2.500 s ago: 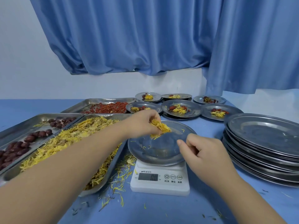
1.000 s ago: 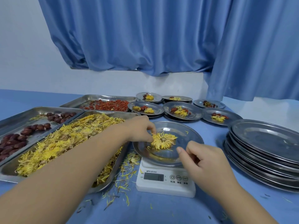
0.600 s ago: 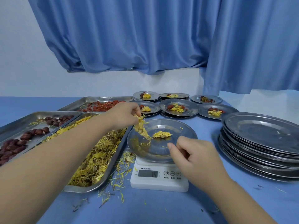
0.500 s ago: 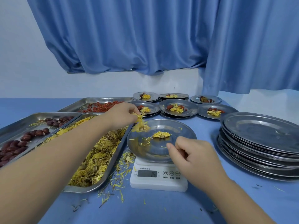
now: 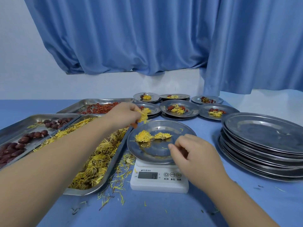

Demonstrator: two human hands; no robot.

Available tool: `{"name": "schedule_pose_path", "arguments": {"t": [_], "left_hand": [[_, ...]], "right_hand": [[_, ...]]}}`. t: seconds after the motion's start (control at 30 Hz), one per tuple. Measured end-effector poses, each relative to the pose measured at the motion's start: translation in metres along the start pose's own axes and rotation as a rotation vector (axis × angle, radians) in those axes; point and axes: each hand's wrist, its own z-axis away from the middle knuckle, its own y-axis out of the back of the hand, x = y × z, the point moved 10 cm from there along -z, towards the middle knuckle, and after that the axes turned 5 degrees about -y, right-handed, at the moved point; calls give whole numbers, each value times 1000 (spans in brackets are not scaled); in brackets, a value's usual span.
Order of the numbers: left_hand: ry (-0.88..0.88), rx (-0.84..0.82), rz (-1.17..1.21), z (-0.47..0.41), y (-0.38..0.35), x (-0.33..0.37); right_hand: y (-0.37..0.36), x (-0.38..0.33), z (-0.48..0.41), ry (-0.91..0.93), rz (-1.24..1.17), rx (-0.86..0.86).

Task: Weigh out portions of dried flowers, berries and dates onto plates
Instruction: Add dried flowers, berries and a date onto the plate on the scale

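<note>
Dried yellow flowers (image 5: 144, 138) were found lying in two clumps on the round steel plate (image 5: 157, 154), which was set on the white digital scale (image 5: 159, 182) at the lower centre of the frame. Half a second before, only one clump had been seen there, so a second pinch had been dropped in the interval. The display, read as 15 then, was now read as 19.

A further tuft of petals (image 5: 144, 116) was held pinched between the thumb and curled fingers of the left hand (image 5: 123, 115), raised over the plate's upper left rim and clear of it. The right hand (image 5: 195, 154) was kept at the plate's lower right rim with its fingers loosely curled. Nothing was seen in it, and contact with the rim could not be made out.

It was judged that the flower portion was being built up in small additions towards a target weight, with berries and dates yet to be added to this plate. A long steel tray of loose petals (image 5: 91, 191) lay just left of the scale. Filled plates (image 5: 193, 112) were ranged beyond, and a stack of bare steel plates (image 5: 262, 145) stood at the right.
</note>
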Motion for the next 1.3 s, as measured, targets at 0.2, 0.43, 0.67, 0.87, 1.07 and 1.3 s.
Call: {"name": "schedule_pose_path", "arguments": {"t": [0.2,0.43,0.67,0.87,1.07,1.3], "left_hand": [[66,145,-371,6,60,-54],[99,14,-353,22,78,-95],[77,160,-128,51,149,-118],[124,363,62,72,239,-166],[264,339,-194,65,242,-247],[369,12,-488,35,192,-311]], "right_hand": [[-6,-14,4,63,20,0],[-3,-34,12,169,30,52],[-20,-95,13,348,87,119],[-63,-146,-3,423,89,66],[-95,-153,-4,412,93,18],[-98,-150,-5,406,51,30]]}}
